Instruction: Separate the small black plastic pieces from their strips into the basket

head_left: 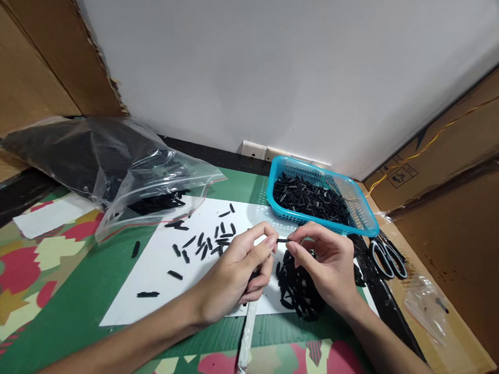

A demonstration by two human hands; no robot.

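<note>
A short black strip (283,241) is pinched between both hands over the white paper, one end in each. My left hand (239,272) is closed, thumb and forefinger on its left end, the other fingers curled in. My right hand (329,262) pinches the right end with thumb and fingertips. Below my left hand a long white stick-like thing (247,338) runs toward me; whether that hand grips it I cannot tell. Many loose black strips (205,246) are scattered left of my hands. A dense pile of black pieces (298,291) lies under my right hand, partly hidden.
A blue basket (372,222) of black pieces stands at the back right, near scissors (389,259). To the left is a large clear zip bag (122,170) of black pieces. White paper (132,308) covers the green board. A small clear bag (426,310) lies far right.
</note>
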